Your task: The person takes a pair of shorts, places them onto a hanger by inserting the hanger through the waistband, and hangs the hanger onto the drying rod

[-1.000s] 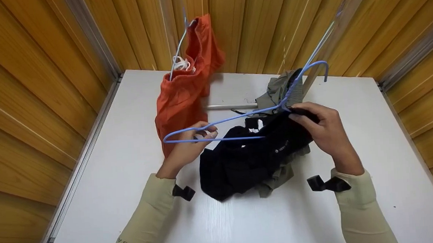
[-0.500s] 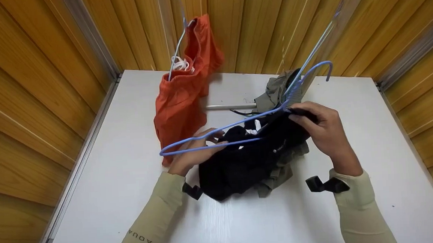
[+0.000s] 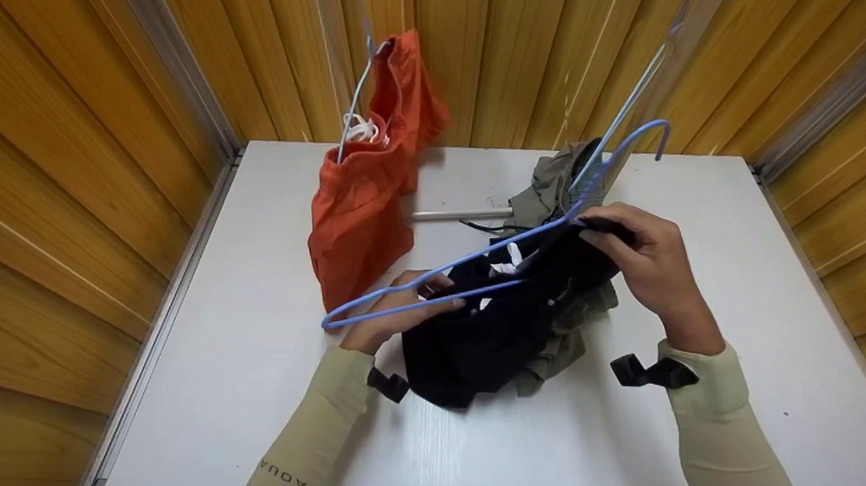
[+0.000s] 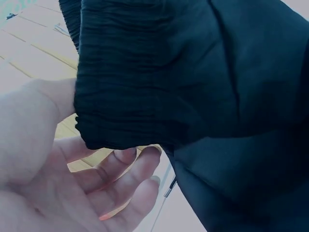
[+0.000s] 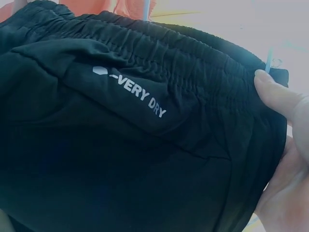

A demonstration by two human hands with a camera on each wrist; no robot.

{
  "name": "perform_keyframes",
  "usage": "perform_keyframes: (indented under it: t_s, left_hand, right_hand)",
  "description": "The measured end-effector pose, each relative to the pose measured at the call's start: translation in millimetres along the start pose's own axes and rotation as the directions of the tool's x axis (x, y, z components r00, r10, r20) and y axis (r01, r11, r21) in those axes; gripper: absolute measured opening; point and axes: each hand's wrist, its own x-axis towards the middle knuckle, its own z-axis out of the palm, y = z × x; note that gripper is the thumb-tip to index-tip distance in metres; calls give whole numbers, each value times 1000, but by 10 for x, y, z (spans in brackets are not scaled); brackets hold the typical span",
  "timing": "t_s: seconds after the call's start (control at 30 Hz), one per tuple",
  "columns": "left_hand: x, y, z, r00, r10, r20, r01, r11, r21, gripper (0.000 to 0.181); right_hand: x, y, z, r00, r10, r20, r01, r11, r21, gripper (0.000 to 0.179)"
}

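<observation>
A pair of black shorts [image 3: 478, 360] is held up in front of me, with white "VERY DRY" lettering below the gathered waistband [image 5: 164, 53] in the right wrist view. My right hand [image 3: 650, 260] pinches the waistband's right end beside the neck of a blue wire hanger [image 3: 486, 252]. The right arm of the hanger goes into the shorts' waist, while its left end sticks out over my left hand [image 3: 391, 327]. My left hand grips the left end of the waistband, thumb behind the gathered edge [image 4: 116, 96] in the left wrist view, its other fingers curled below.
Orange shorts [image 3: 359, 210] with a white drawstring hang from another hanger at back left. Grey-green clothing [image 3: 543, 195] hangs behind the black shorts. A metal rod [image 3: 461, 213] runs between them above the white table [image 3: 210, 407]. Wood-panelled walls [image 3: 504, 58] enclose the sides and back.
My left hand has moved from the hanger's left end to the waistband and taken hold of it. The hanger's left end has tipped downward. My right hand has stayed nearly still.
</observation>
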Motion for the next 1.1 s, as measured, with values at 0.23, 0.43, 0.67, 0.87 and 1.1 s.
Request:
perform_keyframes:
  t_s: [0.23,0.43,0.67,0.87,1.1]
  left_hand:
    - [-36,-25,1,998,-61,28,62,997,-47,29]
    - [-54,-16,-26,997,15,73,-10,998,-68,18]
    - [-57,-7,-48,997,25,72,-18,995,-93,15]
    - [-97,12,-96,1000,19,-2,-20,996,-89,13]
    - [-129,62,-170,997,71,-28,-74,988,-139,11]
  right_hand:
    - [-28,37,-36,1000,-7,-28,7,1000,10,20]
    - [-38,70,-59,1000,-2,-31,3,1000,18,22]
    - [-61,108,-95,999,21,-45,-21,1000,-5,22]
    - [-105,169,-141,995,77,-66,-77,997,-2,21]
    - [-158,220,-182,988,131,-86,-130,991,18,24]
